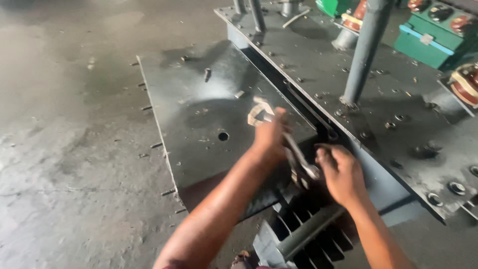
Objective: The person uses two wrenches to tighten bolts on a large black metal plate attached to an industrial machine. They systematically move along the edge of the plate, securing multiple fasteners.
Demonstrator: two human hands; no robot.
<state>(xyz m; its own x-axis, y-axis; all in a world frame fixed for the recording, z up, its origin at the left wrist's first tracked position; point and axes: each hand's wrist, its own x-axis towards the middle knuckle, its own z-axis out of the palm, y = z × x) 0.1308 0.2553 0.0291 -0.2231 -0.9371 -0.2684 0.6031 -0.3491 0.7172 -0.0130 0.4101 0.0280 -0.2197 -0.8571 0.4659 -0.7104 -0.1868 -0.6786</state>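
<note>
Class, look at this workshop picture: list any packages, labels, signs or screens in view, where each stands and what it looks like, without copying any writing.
No packages, signs or screens show.
Only possible label: a small pale tag on the light-blue band of the green box, top right; too small to be sure.
Nothing label-like shows by the hands: left hand and right hand are on a wrench over the dark steel plate.
</note>
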